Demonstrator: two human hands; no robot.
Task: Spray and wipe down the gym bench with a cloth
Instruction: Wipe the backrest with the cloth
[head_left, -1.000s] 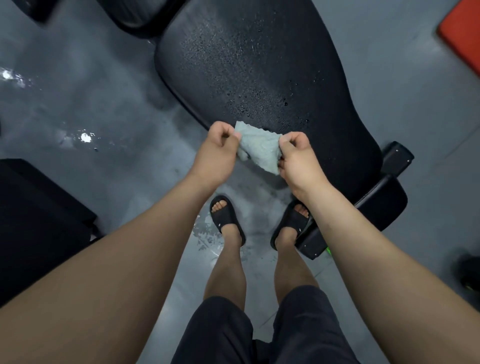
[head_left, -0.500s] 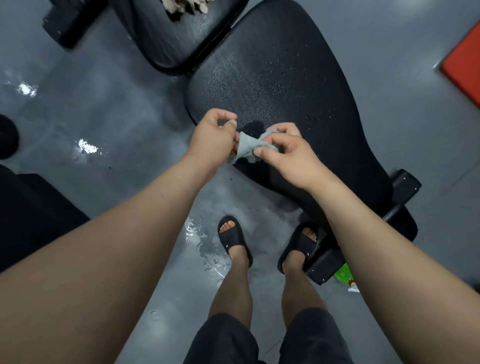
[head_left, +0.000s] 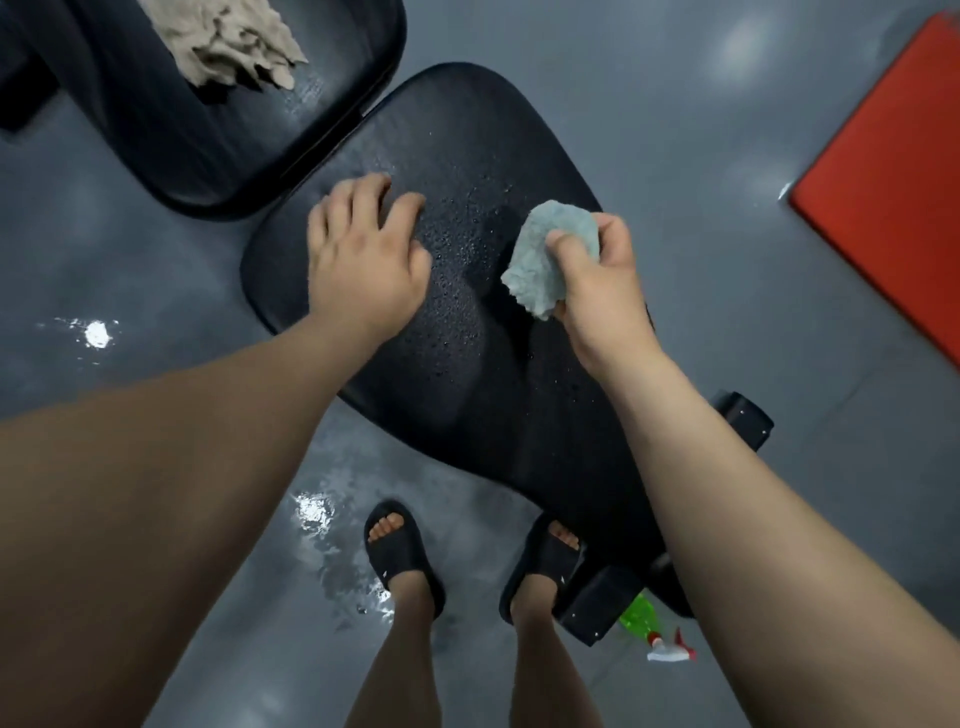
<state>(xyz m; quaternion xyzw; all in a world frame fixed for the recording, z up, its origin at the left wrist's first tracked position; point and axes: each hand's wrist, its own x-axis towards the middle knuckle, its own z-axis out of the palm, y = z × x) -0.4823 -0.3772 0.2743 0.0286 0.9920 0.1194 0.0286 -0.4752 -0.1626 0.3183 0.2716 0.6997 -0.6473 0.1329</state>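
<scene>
Cloth (head_left: 553, 257) in right hand (head_left: 597, 291) (bunched) — over bench (head_left: 493, 395).

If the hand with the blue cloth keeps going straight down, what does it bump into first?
Most likely the wet seat pad right beneath it. The right hand holds the cloth bunched just over the droplets; nothing shows between them, though the exact gap is hard to judge.

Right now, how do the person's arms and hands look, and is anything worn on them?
Both arms are bare as far up as the view reaches: no sleeves show. The left hand and the right hand wear no gloves, and no watch, ring or band can be seen on either wrist or on the fingers.
</scene>
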